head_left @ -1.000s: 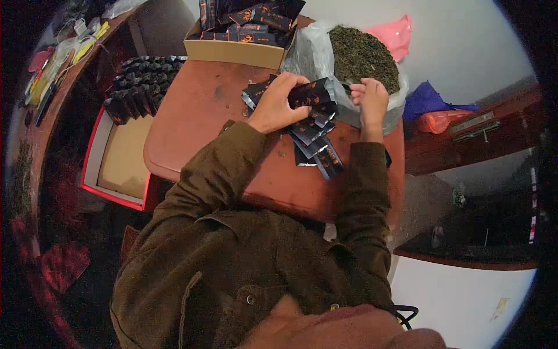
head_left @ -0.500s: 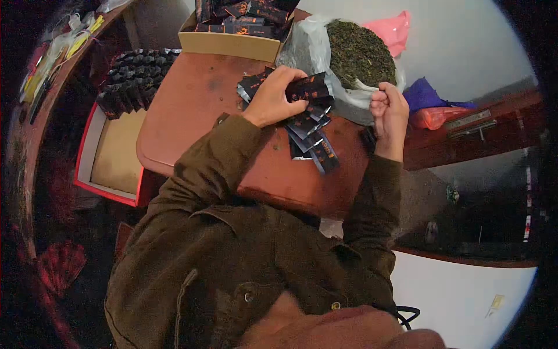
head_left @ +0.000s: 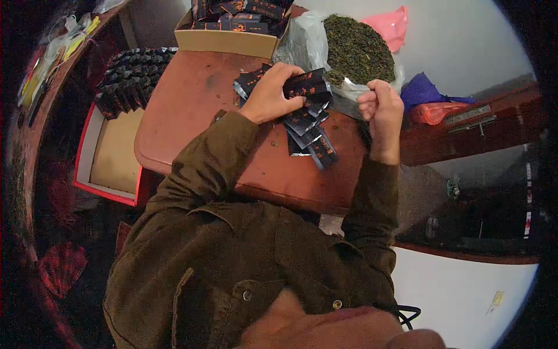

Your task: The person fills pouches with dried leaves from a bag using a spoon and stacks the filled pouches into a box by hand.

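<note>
My left hand is closed around a black foil pouch with orange print, its silver-lined end turned to the right. In my right hand, with the fingers curled, is a shiny spoon, partly blurred against the plastic. Dark dried leaves sit at the spoon's tip, close beside the pouch's end. Behind the spoon, a heap of dried leaves fills a clear plastic bag. Several flat black pouches lie overlapping on the table below my left hand, and others lie behind it.
A cardboard box of black pouches stands at the table's back. Left of the reddish-brown table, filled pouches stand in rows in a red-edged box. Pink plastic and a purple bag are at the right.
My right hand has moved slightly left with the spoon, bringing dried leaves from the heap to the pouch's end. My left hand keeps its hold on the pouch.
</note>
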`<state>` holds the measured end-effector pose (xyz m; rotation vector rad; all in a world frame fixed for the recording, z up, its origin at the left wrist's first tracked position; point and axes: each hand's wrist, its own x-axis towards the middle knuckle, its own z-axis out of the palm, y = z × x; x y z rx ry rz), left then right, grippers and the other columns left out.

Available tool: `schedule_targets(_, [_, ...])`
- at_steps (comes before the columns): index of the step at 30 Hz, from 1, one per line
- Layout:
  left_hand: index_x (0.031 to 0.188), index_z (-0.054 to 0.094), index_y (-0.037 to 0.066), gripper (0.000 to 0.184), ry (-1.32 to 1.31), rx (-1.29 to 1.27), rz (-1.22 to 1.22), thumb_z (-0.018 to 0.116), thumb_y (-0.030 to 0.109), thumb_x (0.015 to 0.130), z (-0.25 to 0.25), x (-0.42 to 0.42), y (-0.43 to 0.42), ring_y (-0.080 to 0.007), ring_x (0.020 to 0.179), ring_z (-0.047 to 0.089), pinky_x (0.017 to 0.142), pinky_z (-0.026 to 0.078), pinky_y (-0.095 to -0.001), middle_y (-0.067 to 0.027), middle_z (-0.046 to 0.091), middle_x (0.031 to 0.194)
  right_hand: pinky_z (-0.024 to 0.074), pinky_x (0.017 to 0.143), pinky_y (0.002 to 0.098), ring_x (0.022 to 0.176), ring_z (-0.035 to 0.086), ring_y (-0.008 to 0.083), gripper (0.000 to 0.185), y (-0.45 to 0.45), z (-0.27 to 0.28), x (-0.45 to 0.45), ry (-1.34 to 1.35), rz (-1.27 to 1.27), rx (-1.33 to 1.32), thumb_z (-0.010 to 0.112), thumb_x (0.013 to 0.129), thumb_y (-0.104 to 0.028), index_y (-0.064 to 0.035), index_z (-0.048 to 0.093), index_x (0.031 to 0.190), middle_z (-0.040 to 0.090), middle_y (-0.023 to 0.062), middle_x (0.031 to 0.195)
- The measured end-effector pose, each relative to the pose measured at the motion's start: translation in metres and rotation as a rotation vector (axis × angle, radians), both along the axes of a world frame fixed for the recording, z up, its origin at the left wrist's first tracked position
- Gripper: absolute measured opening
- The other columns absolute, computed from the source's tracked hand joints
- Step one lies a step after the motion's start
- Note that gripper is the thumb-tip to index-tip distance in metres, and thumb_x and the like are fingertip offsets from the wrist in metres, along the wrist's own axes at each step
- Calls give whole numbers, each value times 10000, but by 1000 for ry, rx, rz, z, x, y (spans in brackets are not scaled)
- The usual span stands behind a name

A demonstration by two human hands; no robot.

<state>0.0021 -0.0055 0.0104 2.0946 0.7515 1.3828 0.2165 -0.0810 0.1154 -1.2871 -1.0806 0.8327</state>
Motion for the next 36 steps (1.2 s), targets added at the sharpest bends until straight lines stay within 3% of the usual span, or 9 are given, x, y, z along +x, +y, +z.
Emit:
schedule_targets(7, [1098, 538, -1, 504, -4, -8, -8, 726, 175, 665, -3, 2, 0, -323, 1018, 522, 890, 426, -377, -155, 529, 1026, 440, 479, 241, 540, 572, 109, 206, -8, -5, -16, -404, -48, 27, 455, 951, -216, -48, 573, 967, 640, 61, 667])
schedule_targets(13, [1099, 538, 0, 501, -23, 29, -33, 721, 176, 667, -5, 2, 3, -324, 1015, 523, 884, 427, -379, -158, 529, 1017, 495, 565, 346, 627, 651, 221, 168, -14, -10, -39, -983, 34, 269, 465, 943, -183, -59, 574, 973, 640, 107, 704])
schedule_targets(16, [1098, 538, 2, 499, -21, -3, -17, 719, 176, 667, -2, 1, 0, -322, 1006, 523, 884, 426, -378, -157, 529, 1006, 498, 585, 346, 641, 653, 243, 159, -15, -12, -40, -986, 35, 283, 468, 943, -165, -54, 581, 955, 637, 120, 720])
schedule_targets(25, [1089, 542, 9, 484, -15, -13, -17, 717, 171, 668, 2, 0, -2, -323, 995, 522, 883, 426, -380, -158, 528, 1007, 512, 603, 281, 635, 653, 138, 217, -4, 11, 2, -638, -270, 259, 478, 952, -197, -45, 629, 988, 679, 76, 710])
schedule_targets(28, [1086, 541, 11, 480, -19, 3, -3, 717, 168, 668, -1, 1, -1, -324, 996, 521, 881, 425, -380, -158, 529, 1005, 508, 611, 278, 637, 651, 137, 242, 24, 3, 33, -669, -296, 243, 474, 947, -218, -39, 632, 987, 677, 81, 709])
schedule_targets(32, [1091, 541, 13, 488, -10, -12, -4, 722, 165, 664, 2, 1, -1, -322, 1002, 525, 885, 425, -379, -154, 536, 1010, 503, 700, 383, 727, 670, 277, 280, 58, -17, 63, -1099, -407, 92, 436, 941, -236, -37, 620, 1012, 679, 140, 774])
schedule_targets(33, [1093, 541, 13, 490, -10, -11, -8, 723, 164, 664, 2, 0, -2, -321, 1003, 527, 885, 425, -378, -153, 538, 1011, 490, 733, 426, 775, 656, 351, 262, 59, -18, 52, -1006, -390, 74, 444, 926, -214, -39, 614, 1022, 674, 162, 789])
schedule_targets(36, [1112, 542, 19, 507, 2, -10, -18, 733, 160, 664, 0, 1, 0, -303, 1031, 536, 908, 421, -363, -146, 547, 1043, 489, 725, 426, 772, 656, 345, 257, 78, -40, 49, -1191, -293, 187, 443, 921, -212, -41, 611, 1012, 675, 155, 791])
